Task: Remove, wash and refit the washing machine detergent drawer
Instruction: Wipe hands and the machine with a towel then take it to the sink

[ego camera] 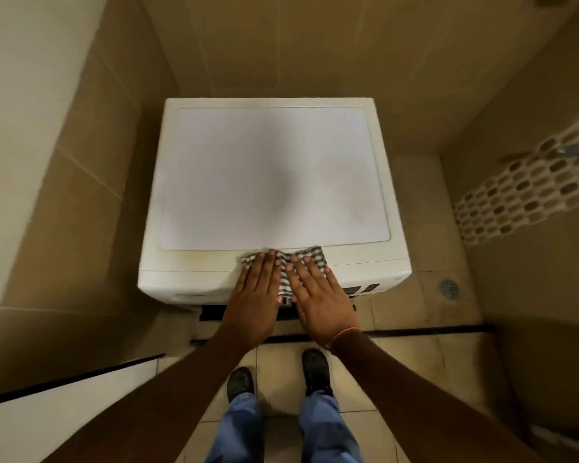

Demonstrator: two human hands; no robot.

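A home bathroom or laundry nook. Beige wall tiles (281, 41) close round a white washer (271, 182). A floor drain (448, 289) sits in the tiled floor (415, 355) beside it.

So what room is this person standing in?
Probably a bathroom or laundry corner: a white washing machine stands between tiled walls, and there is a floor drain.

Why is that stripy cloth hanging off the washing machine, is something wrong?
Nothing looks wrong. The checked cloth drapes over the washing machine front edge, with the left hand and right hand pressing flat on it.
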